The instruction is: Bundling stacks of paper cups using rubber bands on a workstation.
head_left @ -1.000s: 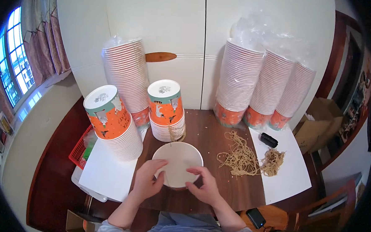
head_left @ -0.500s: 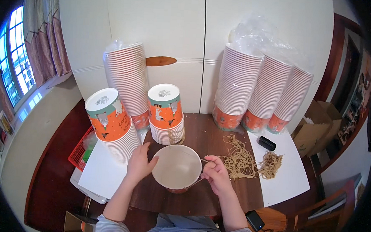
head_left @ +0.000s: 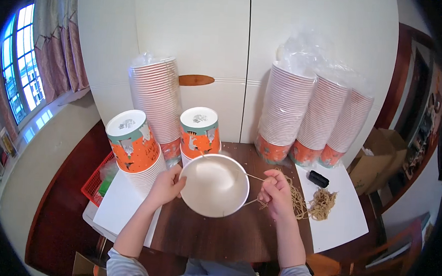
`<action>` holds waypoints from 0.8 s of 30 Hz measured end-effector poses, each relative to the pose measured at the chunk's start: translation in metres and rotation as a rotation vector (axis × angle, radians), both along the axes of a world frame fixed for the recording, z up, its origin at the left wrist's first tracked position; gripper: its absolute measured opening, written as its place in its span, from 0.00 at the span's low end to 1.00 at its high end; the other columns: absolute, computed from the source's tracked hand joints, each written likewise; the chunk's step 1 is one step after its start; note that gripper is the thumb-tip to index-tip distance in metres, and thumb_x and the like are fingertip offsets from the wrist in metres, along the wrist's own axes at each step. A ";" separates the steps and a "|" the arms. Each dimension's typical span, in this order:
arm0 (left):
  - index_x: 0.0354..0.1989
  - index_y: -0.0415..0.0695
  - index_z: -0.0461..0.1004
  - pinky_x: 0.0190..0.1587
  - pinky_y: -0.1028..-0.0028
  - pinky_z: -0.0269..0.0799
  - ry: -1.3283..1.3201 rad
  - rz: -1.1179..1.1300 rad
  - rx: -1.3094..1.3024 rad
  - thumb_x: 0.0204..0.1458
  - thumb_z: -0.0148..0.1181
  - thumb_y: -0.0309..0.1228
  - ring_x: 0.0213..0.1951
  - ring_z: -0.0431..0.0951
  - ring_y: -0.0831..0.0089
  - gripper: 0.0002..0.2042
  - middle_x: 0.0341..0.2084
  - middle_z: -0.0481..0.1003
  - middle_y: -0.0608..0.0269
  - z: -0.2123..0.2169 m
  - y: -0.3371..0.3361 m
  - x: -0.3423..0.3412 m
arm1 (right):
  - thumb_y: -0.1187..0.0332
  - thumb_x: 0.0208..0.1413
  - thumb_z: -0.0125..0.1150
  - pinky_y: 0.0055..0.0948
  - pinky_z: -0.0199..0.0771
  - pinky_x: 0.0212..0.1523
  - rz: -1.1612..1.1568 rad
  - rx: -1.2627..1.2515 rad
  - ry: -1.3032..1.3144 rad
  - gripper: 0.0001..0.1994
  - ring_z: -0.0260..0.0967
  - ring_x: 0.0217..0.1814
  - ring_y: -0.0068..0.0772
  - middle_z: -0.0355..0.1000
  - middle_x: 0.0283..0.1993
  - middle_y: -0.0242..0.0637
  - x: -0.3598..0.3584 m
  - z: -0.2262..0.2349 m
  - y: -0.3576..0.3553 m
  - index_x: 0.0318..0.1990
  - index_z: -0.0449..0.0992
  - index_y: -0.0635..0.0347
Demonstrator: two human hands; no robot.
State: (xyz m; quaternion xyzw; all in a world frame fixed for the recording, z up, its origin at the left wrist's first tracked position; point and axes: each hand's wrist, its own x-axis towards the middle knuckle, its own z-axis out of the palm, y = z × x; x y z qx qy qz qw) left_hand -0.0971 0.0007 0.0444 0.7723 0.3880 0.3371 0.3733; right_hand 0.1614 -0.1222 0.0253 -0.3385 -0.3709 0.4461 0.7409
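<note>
A round paper bucket (head_left: 213, 190), white inside, is held off the dark brown tabletop with its mouth facing up toward me. My left hand (head_left: 168, 186) grips its left rim, thumb on the edge. My right hand (head_left: 277, 195) is closed on a tan cord loop (head_left: 252, 201), stretched from two places on the bucket's right side. Just behind the bucket, an upside-down stack of orange-and-green printed buckets (head_left: 200, 129) is partly covered by it. Another upside-down stack (head_left: 133, 143) stands near my left hand. Loose tan cord (head_left: 296, 199) lies beyond my right hand.
Tall plastic-wrapped bucket stacks (head_left: 286, 106) stand at the back right, another wrapped stack (head_left: 155, 97) at the back left. A black object (head_left: 318, 179) and a cord bundle (head_left: 322, 204) lie on the white right-hand surface (head_left: 344, 224). A red basket (head_left: 94, 184) sits lower left.
The bucket has risen off the table toward me. My left hand now grips its rim. My right hand has moved right, pulling the cord loop taut.
</note>
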 end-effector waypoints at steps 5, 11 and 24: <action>0.23 0.39 0.64 0.21 0.68 0.62 0.011 0.206 0.672 0.44 0.55 0.25 0.20 0.68 0.62 0.06 0.15 0.63 0.56 0.039 0.016 0.012 | 0.76 0.45 0.58 0.12 0.54 0.22 -0.084 0.092 -0.556 0.12 0.52 0.19 0.09 0.58 0.19 0.20 0.017 0.034 0.027 0.39 0.69 0.63; 0.25 0.40 0.64 0.22 0.63 0.64 -0.001 0.414 1.124 0.38 0.54 0.23 0.21 0.69 0.56 0.06 0.22 0.66 0.56 0.072 0.062 0.033 | 0.71 0.42 0.61 0.18 0.56 0.21 -0.369 0.189 -1.213 0.15 0.54 0.18 0.15 0.56 0.15 0.26 0.035 0.073 0.099 0.39 0.70 0.64; 0.33 0.38 0.59 0.24 0.57 0.67 0.295 0.525 0.878 0.46 0.44 0.23 0.25 0.71 0.49 0.06 0.32 0.63 0.49 0.024 0.169 0.065 | 0.62 0.50 0.50 0.36 0.59 0.39 -0.757 0.293 -1.949 0.15 0.68 0.32 0.34 0.70 0.25 0.35 0.054 0.047 0.218 0.45 0.66 0.54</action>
